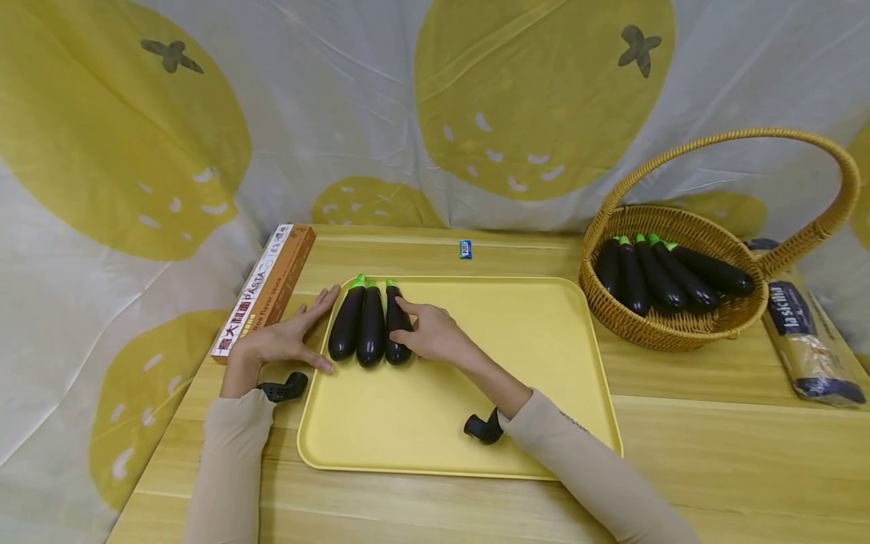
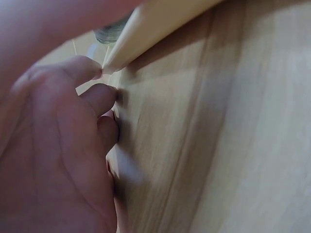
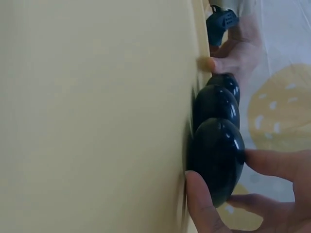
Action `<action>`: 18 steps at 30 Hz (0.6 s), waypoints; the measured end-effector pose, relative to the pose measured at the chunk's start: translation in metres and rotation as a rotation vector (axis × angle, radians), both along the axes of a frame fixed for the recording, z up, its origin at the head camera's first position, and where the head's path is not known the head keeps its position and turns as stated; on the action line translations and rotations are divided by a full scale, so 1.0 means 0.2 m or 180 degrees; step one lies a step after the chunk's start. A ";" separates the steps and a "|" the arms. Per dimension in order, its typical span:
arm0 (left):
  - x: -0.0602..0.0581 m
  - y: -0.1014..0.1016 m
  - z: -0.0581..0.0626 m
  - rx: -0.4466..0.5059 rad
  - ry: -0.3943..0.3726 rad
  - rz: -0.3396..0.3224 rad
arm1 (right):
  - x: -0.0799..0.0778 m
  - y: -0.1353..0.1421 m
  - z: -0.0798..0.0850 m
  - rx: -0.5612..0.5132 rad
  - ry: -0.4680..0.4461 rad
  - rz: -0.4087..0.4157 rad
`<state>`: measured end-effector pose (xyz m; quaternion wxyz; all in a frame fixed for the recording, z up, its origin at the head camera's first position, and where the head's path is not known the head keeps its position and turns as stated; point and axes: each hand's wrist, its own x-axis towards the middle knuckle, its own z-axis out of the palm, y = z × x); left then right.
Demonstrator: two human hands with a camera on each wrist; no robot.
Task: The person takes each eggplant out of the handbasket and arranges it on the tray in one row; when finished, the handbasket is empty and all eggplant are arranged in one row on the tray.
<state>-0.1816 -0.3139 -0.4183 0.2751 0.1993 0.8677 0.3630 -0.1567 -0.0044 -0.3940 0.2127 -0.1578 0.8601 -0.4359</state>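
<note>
Three dark purple eggplants with green stems lie side by side at the left of a yellow tray (image 1: 476, 446): a left eggplant (image 1: 347, 325), a middle eggplant (image 1: 371, 329) and a right eggplant (image 1: 392, 308). My right hand (image 1: 438, 332) holds the right eggplant between thumb and fingers; in the right wrist view the fingertips (image 3: 198, 187) touch both sides of this eggplant (image 3: 216, 155). At the tray's left edge my left hand (image 1: 288, 336) is spread out, its thumb over the rim and its fingers beside the left eggplant. The left wrist view shows its fingers (image 2: 99, 97) against the wooden table.
A wicker basket (image 1: 669, 340) with a tall handle holds several eggplants at the right. Beside it lies a pasta bag (image 1: 809, 340). A long pasta box (image 1: 265, 291) lies left of the tray, and a small blue packet (image 1: 465, 249) sits behind it.
</note>
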 end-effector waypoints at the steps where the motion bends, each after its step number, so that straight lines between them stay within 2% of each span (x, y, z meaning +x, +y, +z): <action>1: 0.00 0.00 0.00 -0.0008 -0.0006 0.0010 | 0.00 0.00 0.00 -0.0011 0.0018 0.0000; 6: 0.00 0.00 0.00 -0.0059 0.0009 0.0023 | -0.01 0.01 -0.01 -0.0060 0.0057 0.0045; 11: 0.00 0.00 0.00 -0.0055 0.0015 0.0011 | -0.02 0.04 0.00 -0.0081 -0.0037 0.0190; 14: 0.00 0.00 0.00 0.0010 0.0019 -0.0008 | -0.04 0.10 0.01 -0.0051 -0.0007 0.0250; 18: 0.00 0.00 -0.01 0.0024 0.0007 -0.0003 | -0.06 0.24 0.05 0.0014 0.0184 0.0268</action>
